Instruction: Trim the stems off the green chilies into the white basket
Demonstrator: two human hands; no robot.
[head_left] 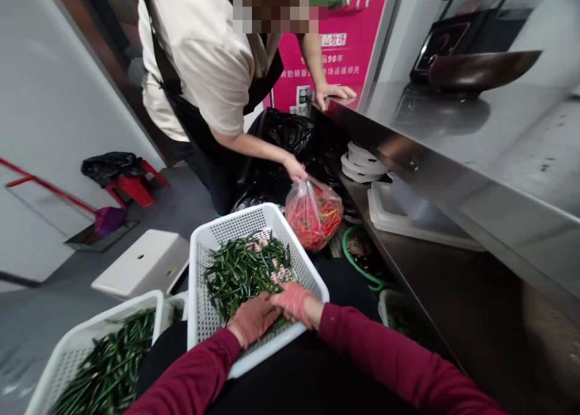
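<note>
- Head view, progress: handling of the green chillies (238,276) appears under way. They lie loose in the white basket (198,294) on the person's lap; this pile is judged unfinished.
- Head view, other stock: a second basket (157,318) at lower left also holds green chillies; whether these are finished cannot be determined. A co-worker's hand (296,168) holds a bag of red chillies (315,215) beyond the lap basket.
- Head view, grip: gloved left hand (254,318) and right hand (293,303) meet over the pile's near edge, fingers bent. Finger spacing and any pinched chilli: cannot tell.
</note>
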